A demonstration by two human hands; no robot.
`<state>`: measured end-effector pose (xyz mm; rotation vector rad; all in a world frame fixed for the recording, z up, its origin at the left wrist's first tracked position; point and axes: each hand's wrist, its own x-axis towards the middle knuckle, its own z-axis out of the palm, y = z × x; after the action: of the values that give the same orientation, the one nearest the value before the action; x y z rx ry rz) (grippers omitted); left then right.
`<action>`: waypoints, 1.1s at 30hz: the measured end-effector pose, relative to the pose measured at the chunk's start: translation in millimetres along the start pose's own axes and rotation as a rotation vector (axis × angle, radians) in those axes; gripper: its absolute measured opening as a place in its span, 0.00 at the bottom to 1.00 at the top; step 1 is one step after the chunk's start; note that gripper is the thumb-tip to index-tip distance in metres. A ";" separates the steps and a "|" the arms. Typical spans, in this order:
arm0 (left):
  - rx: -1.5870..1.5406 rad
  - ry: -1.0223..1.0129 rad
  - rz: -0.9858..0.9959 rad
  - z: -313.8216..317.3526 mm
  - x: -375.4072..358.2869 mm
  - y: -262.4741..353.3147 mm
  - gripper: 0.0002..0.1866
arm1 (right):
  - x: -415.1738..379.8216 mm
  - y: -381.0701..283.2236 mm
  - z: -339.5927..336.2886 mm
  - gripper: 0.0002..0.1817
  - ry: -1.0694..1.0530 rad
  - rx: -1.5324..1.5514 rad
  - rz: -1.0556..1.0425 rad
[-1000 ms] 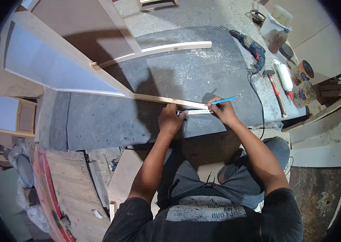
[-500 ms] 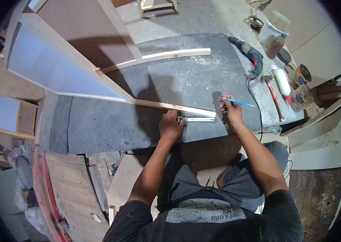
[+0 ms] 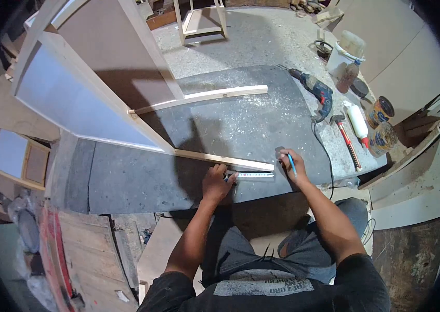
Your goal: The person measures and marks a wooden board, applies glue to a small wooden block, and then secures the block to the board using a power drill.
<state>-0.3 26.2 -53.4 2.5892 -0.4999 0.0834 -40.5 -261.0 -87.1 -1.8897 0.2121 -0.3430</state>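
Note:
My left hand [image 3: 217, 183] is closed on a tape measure, whose white blade [image 3: 254, 176] lies along the near side of a wooden leg [image 3: 225, 158]. The blade's tip is by the leg's right end. That leg belongs to a wooden frame with light panels [image 3: 82, 91], which rests on the dark mat [image 3: 126, 182]. In my right hand [image 3: 294, 167], just right of the leg's end, is a blue pencil [image 3: 292, 165], held between closed fingers.
A second leg [image 3: 230, 93] reaches across the mat further back. To the right are a drill [image 3: 316, 91], a hammer [image 3: 346, 140], a white glue bottle [image 3: 356, 120], two jars and a white bucket [image 3: 340, 58]. A small wooden stand [image 3: 202, 23] is at the back.
The view has tilted, so the bench appears lower. My right hand has turned the pencil from nearly level to steep and come closer to the leg's end. My left hand keeps its hold.

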 end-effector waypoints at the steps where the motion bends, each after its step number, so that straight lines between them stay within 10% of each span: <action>1: -0.002 0.004 0.016 0.0 -0.7 -1.6 0.20 | 1.1 3.7 2.9 0.10 0.022 0.021 -0.009; 19: -0.101 0.008 -0.076 -4.9 -3.3 -0.9 0.22 | 8.1 1.4 9.3 0.13 -0.069 0.133 0.026; 22: -0.306 -0.009 -0.195 -3.0 -1.0 -7.8 0.23 | 19.0 -20.5 -5.5 0.16 -0.084 0.016 -0.295; 28: -0.428 0.159 -0.036 -15.4 6.4 -12.8 0.21 | 21.6 -49.2 -19.2 0.21 -0.197 0.377 -0.060; 33: -0.385 0.404 0.166 -41.7 19.7 -1.3 0.21 | 27.8 -98.0 -33.8 0.20 -0.260 0.090 -0.148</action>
<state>19.8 40.9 -14.6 2.0796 -0.5175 0.5047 -27.8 -266.7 19.4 -1.8441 -0.1167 -0.1996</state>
